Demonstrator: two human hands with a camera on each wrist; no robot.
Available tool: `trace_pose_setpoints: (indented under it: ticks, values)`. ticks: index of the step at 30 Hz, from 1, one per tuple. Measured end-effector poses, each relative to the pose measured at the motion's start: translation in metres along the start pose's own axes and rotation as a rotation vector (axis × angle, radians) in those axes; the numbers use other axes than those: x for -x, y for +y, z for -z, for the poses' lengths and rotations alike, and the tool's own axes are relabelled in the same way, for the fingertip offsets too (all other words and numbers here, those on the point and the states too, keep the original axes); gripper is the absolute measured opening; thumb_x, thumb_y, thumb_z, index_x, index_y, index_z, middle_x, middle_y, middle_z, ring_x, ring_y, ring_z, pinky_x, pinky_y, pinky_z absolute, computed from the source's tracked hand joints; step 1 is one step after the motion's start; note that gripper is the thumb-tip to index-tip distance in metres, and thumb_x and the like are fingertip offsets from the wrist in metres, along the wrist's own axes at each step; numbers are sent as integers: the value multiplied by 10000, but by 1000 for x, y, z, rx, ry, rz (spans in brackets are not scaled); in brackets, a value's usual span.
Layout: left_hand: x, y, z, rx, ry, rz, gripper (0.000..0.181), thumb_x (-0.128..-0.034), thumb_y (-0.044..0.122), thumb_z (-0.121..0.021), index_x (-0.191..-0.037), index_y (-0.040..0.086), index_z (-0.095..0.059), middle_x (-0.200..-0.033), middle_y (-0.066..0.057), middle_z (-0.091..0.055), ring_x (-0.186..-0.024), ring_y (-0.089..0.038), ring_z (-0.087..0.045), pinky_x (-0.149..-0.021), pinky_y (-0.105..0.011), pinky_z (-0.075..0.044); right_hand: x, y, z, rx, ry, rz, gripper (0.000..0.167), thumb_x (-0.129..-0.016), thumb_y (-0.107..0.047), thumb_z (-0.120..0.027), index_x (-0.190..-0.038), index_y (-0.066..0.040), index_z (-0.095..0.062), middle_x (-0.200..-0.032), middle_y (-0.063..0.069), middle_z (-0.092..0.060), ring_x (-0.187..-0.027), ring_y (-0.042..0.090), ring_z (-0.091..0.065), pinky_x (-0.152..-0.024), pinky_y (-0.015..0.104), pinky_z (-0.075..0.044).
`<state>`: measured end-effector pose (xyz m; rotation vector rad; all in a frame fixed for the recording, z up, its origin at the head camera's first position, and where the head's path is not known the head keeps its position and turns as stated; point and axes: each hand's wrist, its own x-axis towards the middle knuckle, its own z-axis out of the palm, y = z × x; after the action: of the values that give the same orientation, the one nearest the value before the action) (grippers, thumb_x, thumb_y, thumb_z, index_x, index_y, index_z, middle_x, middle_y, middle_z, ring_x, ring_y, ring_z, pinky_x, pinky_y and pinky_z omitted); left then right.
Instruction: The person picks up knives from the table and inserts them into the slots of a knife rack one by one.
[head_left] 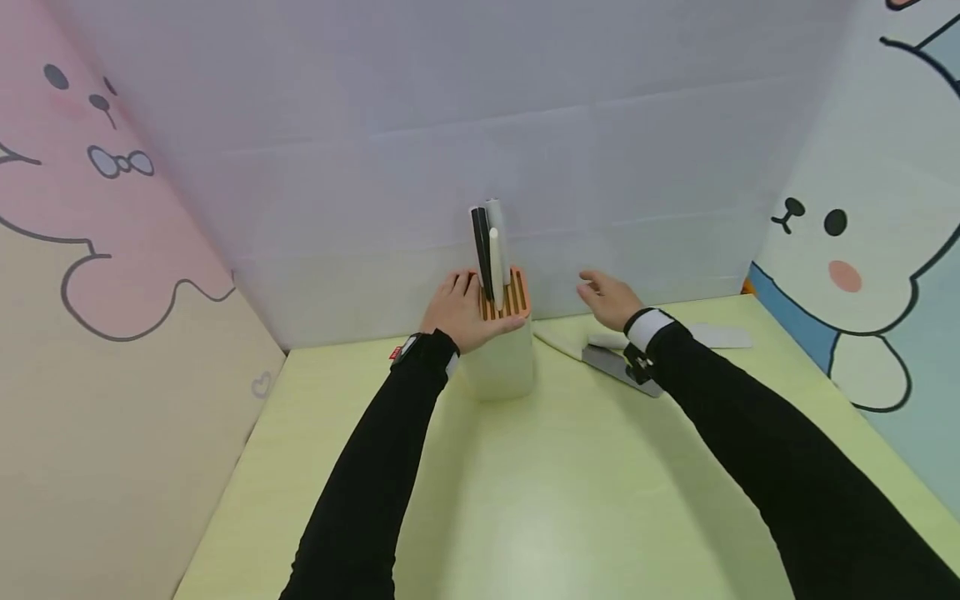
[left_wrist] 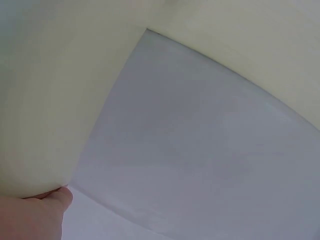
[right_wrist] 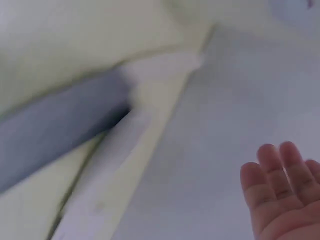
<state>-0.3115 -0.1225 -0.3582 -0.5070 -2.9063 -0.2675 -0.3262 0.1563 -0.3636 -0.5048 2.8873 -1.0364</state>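
Your left hand (head_left: 463,321) grips knife block (head_left: 498,367) near top; block upright on tabletop (head_left: 525,500), handles (head_left: 497,271) jutting up. Your right hand (head_left: 609,302), fingers (right_wrist: 257,187) relaxed, hovers right of block, near lying knives (head_left: 611,364).

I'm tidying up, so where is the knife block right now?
In the head view, the knife block stands near the middle, by the back wall, with the left hand on its top and the grey-bladed knife lying to its right.
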Motion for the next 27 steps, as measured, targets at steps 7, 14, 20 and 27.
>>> trace_pose_setpoints:
  ticks: [7,14,20,27]
  values:
    - [1,-2,1,28,12,-12,1162,-731,888,-381,-1510,35,-259,-1521,-120,-295,-1413,-274,-223,-1169,-360,-156,45,60,-4,205,-23,-24,387,-1020,-207,-480,-1311,43,-531,-1198,261,-598,-1083,411,-569,-887,529,-476]
    - [7,-6,3,19,14,5,1112,-756,846,-436,-1499,33,-286,-1509,-128,-315,-1406,-275,-242,-1166,-354,-161,69,61,-46,388,-48,145,295,-936,-150,-629,-1160,41,-638,-1068,200,-669,-944,354,-645,-800,468,-530]
    - [7,-7,4,24,4,3,1128,-752,853,-431,-1501,23,-277,-1525,-127,-294,-1416,-276,-229,-1169,-360,-160,59,52,-73,484,-78,80,278,-912,-220,-666,-1032,28,-630,-959,150,-641,-888,313,-614,-768,443,-503]
    - [2,-2,3,11,7,-2,1139,-751,861,-416,-1510,27,-258,-1538,-125,-281,-1423,-274,-217,-1169,-369,-165,57,56,-82,641,-168,56,487,-959,-245,-591,-1287,107,-512,-1317,264,-517,-1225,416,-486,-1042,495,-381]
